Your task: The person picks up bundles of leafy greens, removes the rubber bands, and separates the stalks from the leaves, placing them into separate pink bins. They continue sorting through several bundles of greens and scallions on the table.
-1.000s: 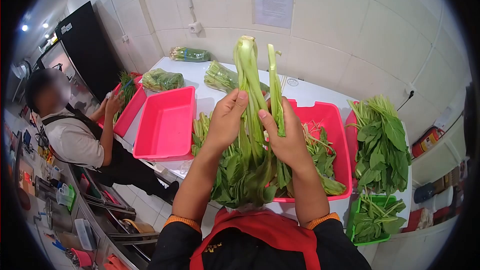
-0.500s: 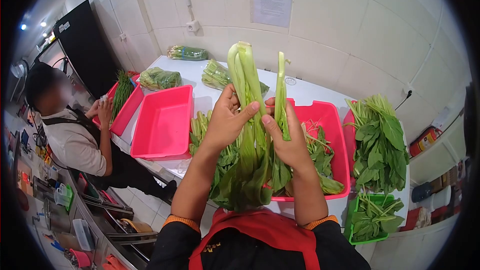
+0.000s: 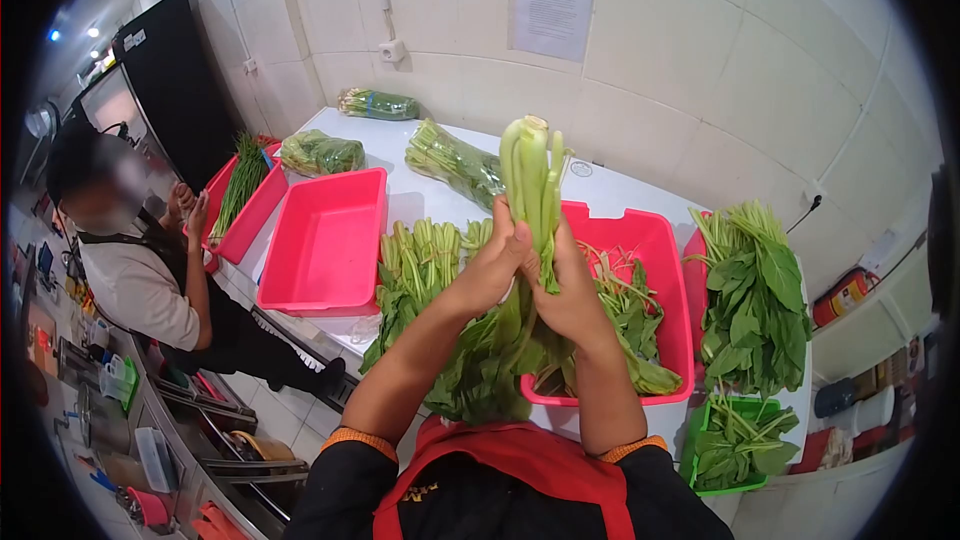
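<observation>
In the head view, an upright bunch of mustard greens (image 3: 530, 175) with pale thick stalks stands in my two hands, cut ends up, leaves hanging toward my apron. My left hand (image 3: 497, 265) is closed round the stalks from the left. From the right, my right hand (image 3: 572, 295) wraps the same bunch, its thumb close to the left one. Just beyond my right hand is a pink tub (image 3: 675, 315) with loose greens and thin roots inside. More bundled greens (image 3: 425, 250) lie on the table to the left of my hands.
An empty pink tub (image 3: 325, 245) sits farther left. Bagged vegetables (image 3: 455, 158) lie along the back of the white table (image 3: 620, 183). Leafy greens (image 3: 755, 300) heap at the right, above a green basket (image 3: 700, 440). A co-worker (image 3: 140, 280) stands at the left by a tub of thin green stalks (image 3: 243, 190).
My hands have come together, bringing the separate stalk in my right hand against the larger bunch. The bunch now sits lower and slightly farther right.
</observation>
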A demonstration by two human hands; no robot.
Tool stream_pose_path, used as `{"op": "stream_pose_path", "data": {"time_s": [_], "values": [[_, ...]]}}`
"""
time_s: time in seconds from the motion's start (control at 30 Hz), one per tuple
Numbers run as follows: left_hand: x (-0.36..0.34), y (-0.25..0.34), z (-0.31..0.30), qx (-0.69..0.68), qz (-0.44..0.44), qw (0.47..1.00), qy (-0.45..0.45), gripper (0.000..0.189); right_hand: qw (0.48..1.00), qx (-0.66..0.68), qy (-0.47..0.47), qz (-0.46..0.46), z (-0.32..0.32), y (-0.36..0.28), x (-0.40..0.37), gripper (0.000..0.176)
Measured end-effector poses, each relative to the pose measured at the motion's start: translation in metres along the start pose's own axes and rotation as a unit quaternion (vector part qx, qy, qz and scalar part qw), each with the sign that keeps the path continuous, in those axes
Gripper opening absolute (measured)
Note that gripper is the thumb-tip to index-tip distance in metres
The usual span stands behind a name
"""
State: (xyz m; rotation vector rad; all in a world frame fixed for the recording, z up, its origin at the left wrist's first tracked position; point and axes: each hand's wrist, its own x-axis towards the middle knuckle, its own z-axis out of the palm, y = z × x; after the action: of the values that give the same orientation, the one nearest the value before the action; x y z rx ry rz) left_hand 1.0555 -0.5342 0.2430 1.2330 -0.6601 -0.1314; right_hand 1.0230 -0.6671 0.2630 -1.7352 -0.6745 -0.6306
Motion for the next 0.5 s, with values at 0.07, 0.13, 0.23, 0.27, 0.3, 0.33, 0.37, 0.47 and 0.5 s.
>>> {"op": "stream_pose_path", "data": {"time_s": [0.07, 0.13, 0.23, 0.27, 0.3, 0.33, 0.37, 0.47, 0.5], "values": [[-0.003, -0.002, 0.001, 0.022, -0.019, 0.999, -0.021, 0.091, 0.996, 0.056, -0.006, 0.072, -0.006, -0.005, 0.003, 0.040], [-0.005, -0.004, 0.005, 0.052, -0.003, 0.998, -0.044, 0.105, 0.989, 0.096, 0.026, 0.110, -0.006, -0.003, 0.003, 0.033], [-0.006, -0.014, 0.007, 0.125, 0.016, 0.991, -0.043, 0.124, 0.980, 0.135, 0.047, 0.139, -0.010, 0.003, 0.006, 0.035], [-0.007, -0.021, 0.008, 0.150, 0.017, 0.988, -0.039, 0.131, 0.980, 0.125, 0.047, 0.144, -0.009, 0.002, 0.005, 0.036], [-0.010, -0.028, 0.006, 0.169, 0.009, 0.985, -0.044, 0.133, 0.981, 0.111, 0.051, 0.150, -0.009, -0.001, 0.005, 0.037], [-0.015, -0.035, 0.001, 0.184, 0.001, 0.981, -0.059, 0.136, 0.981, 0.093, 0.063, 0.158, -0.010, -0.003, 0.004, 0.038], [-0.017, -0.044, -0.003, 0.195, -0.006, 0.977, -0.084, 0.139, 0.977, 0.132, 0.052, 0.162, -0.009, 0.005, 0.002, 0.041], [-0.024, -0.027, 0.010, 0.186, -0.102, 0.974, -0.079, 0.147, 0.965, 0.227, 0.073, 0.104, -0.006, 0.038, 0.004, 0.046], [-0.026, -0.032, 0.014, 0.204, -0.069, 0.974, -0.071, 0.139, 0.948, 0.273, 0.096, 0.135, -0.013, 0.027, 0.009, 0.043]]}}
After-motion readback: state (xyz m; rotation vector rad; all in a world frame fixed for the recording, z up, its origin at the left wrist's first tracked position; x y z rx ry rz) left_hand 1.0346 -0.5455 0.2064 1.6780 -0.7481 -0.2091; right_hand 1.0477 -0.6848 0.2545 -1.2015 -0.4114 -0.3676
